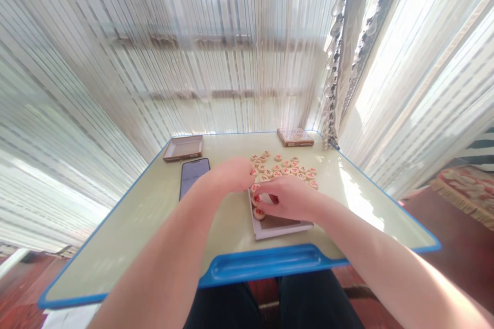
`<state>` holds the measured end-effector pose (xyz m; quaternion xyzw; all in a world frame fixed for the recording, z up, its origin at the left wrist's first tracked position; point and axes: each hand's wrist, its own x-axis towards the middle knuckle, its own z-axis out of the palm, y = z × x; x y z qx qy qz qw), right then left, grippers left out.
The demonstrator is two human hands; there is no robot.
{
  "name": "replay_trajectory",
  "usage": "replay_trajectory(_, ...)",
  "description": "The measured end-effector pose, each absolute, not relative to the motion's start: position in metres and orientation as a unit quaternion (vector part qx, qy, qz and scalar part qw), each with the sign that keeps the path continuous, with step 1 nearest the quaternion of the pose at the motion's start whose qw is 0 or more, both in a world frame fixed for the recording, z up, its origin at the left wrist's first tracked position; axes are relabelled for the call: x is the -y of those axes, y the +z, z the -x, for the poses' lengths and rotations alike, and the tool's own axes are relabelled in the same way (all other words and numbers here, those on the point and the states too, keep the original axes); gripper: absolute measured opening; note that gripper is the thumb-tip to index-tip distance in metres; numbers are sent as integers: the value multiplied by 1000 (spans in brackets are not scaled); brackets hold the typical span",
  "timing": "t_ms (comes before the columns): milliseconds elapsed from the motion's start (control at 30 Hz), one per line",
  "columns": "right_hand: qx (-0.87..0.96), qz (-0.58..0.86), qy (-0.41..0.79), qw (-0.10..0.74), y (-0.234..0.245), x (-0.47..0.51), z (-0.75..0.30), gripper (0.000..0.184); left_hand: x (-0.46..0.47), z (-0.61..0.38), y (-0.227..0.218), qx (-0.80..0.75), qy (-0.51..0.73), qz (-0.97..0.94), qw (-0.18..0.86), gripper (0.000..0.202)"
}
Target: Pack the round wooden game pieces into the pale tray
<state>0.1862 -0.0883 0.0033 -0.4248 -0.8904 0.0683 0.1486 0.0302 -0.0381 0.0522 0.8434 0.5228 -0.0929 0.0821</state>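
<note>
A shallow open box (283,230) lies on the table in front of me, with a few round xiangqi pieces (259,213) lined up along its left side. My right hand (289,198) reaches over this box, thumb and index finger closed around a red-marked xiangqi piece (257,199). At the box's far left corner, my left hand (237,174) is closed, with another red-marked piece (253,171) at its fingertips. Beyond both hands, several loose pieces (294,164) with red or dark characters are spread on the table. My right hand hides part of the box's inside.
A phone (194,172) lies left of my left forearm. An empty box lid (183,148) sits at the far left, and a closed flat box (295,136) at the far right. The pale table (135,226) has a blue rim; string curtains (231,72) hang behind it.
</note>
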Motion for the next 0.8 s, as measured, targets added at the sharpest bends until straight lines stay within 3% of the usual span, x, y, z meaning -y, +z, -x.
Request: replay_trajectory(800,851,479,172,133,14,94,-187,18,39,-32,54,-537,-111,-833,70,25)
